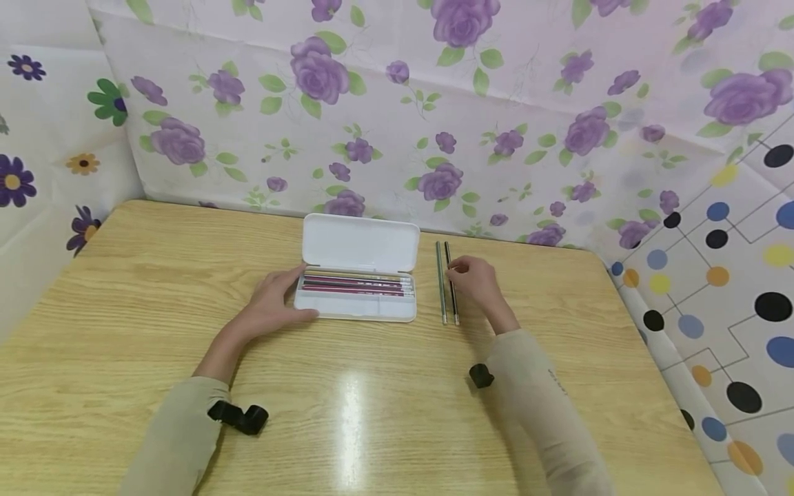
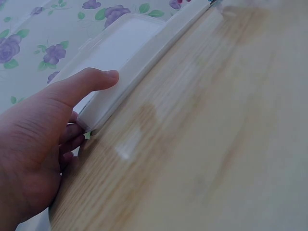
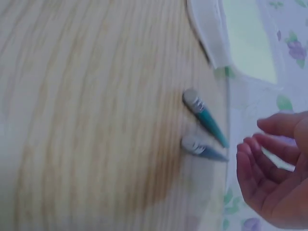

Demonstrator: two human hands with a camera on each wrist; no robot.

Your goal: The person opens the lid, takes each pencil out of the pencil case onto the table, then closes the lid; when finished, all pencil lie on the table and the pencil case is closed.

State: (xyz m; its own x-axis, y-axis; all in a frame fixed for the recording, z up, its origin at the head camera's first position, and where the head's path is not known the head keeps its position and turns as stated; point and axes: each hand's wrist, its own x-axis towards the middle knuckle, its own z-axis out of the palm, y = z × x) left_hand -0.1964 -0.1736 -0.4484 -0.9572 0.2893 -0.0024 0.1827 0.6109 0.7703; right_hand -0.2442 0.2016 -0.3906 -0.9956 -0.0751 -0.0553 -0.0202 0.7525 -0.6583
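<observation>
A white pencil case (image 1: pixel 344 308) lies with its lid raised, and several pencils (image 1: pixel 356 283), mostly dark red with a yellowish one behind, rest in its rear compartment. My left hand (image 1: pixel 271 303) grips the case's left end. In the left wrist view, the thumb (image 2: pixel 98 79) lies over the front rim and the other fingers go round the end. To the right of the case, a green pencil (image 1: pixel 441 282) and a black pencil (image 1: pixel 451 284) lie side by side. My right hand (image 1: pixel 474 279) is at the black pencil, fingers loosely bent with a gap to the thumb; contact is unclear.
The wooden table (image 1: pixel 298 386) ends at a wall covered in flowered sheeting (image 1: pixel 384 138) just behind the case. Dotted sheeting (image 1: pixel 732 303) hangs along the right side. Each sleeve carries a black wrist mount (image 1: pixel 238 417).
</observation>
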